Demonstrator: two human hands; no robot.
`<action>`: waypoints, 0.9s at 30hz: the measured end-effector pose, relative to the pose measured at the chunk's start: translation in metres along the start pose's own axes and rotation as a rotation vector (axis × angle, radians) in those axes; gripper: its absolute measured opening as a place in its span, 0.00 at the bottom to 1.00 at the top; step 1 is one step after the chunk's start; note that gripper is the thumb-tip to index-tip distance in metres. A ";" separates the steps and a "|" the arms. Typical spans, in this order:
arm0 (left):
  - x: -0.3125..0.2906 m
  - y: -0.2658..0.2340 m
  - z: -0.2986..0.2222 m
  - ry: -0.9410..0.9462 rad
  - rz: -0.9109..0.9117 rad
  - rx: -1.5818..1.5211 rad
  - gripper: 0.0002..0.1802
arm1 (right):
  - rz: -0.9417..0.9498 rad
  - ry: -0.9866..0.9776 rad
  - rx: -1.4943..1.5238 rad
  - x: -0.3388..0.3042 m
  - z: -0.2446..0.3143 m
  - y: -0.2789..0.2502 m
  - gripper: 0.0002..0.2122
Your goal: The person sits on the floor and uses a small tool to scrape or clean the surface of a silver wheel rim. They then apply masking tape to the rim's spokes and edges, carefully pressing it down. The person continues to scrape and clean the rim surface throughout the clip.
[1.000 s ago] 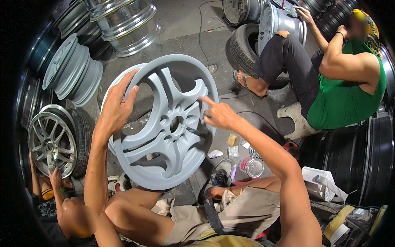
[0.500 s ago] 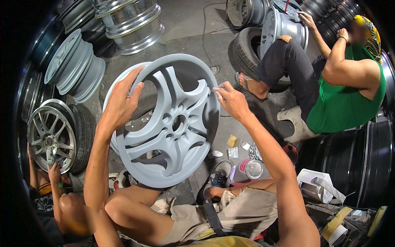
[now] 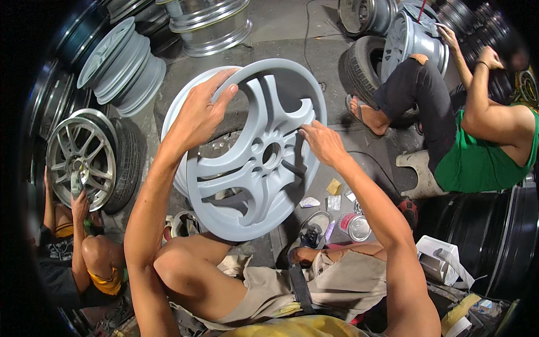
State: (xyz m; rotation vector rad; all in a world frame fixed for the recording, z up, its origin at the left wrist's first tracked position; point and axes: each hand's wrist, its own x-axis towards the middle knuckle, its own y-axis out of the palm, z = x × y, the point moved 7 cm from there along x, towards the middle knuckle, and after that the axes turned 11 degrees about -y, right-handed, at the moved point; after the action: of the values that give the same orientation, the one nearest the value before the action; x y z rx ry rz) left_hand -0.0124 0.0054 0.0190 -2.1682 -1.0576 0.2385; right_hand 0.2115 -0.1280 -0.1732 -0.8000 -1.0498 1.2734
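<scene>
A grey-coated car wheel rim with split spokes leans tilted in front of me, its lower edge close to my left knee. My left hand grips the rim's upper left edge, fingers over the lip and thumb apart on the near side. On the right, my right hand presses bent fingertips against a spoke near the hub. Whatever may be under those fingertips is too small or hidden to make out. Behind the rim's left edge shows the rest of its pale barrel.
A tin, a yellow block and small scraps lie by my foot. At left, a person's hand works on a spoked wheel. Another person in a green top sits at right beside a tyre. Stacked rims stand behind.
My right hand has moved inward along the spoke, nearer the hub. The left hand stays on the rim's edge. The whole view has shifted, so surroundings appear further right and higher.
</scene>
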 end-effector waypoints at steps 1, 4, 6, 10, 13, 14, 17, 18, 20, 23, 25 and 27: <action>0.001 0.001 0.002 0.005 0.011 -0.018 0.22 | -0.017 0.017 -0.031 -0.002 -0.007 -0.003 0.14; 0.007 0.006 0.016 -0.033 0.001 -0.135 0.24 | -0.124 0.049 -0.136 0.008 -0.044 -0.024 0.14; 0.006 0.012 0.015 -0.077 0.035 -0.160 0.26 | -0.090 0.053 -0.154 -0.001 -0.043 -0.010 0.14; 0.002 0.006 0.016 -0.095 0.007 -0.151 0.27 | -0.042 -0.020 -0.059 -0.006 0.001 -0.005 0.13; 0.012 0.010 0.013 -0.118 0.056 -0.145 0.27 | -0.058 0.089 -0.270 0.004 -0.030 -0.022 0.13; 0.013 0.008 0.007 -0.117 0.022 -0.076 0.28 | -0.030 0.097 -0.238 0.004 -0.028 -0.018 0.13; 0.021 0.008 0.007 -0.039 -0.045 0.007 0.28 | -0.021 -0.022 -0.034 -0.006 -0.002 -0.008 0.14; 0.024 0.009 0.010 -0.050 -0.053 0.024 0.28 | -0.003 -0.062 0.106 -0.015 0.014 -0.010 0.14; 0.028 0.007 0.011 -0.067 -0.069 0.067 0.27 | -0.003 -0.022 0.143 -0.035 0.016 -0.009 0.14; 0.042 0.005 0.010 -0.135 -0.047 0.178 0.26 | -0.089 0.217 0.190 -0.088 -0.035 0.016 0.15; 0.049 0.004 0.010 -0.252 -0.024 0.232 0.27 | -0.123 0.515 0.417 -0.141 -0.084 0.064 0.17; 0.053 0.008 0.002 -0.229 -0.021 0.224 0.28 | -0.153 0.724 0.572 -0.210 -0.113 0.117 0.18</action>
State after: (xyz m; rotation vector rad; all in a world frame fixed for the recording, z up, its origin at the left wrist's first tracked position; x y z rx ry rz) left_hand 0.0267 0.0427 0.0194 -1.9598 -1.1208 0.5795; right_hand 0.2794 -0.3082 -0.3565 -0.6349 -0.1418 0.9554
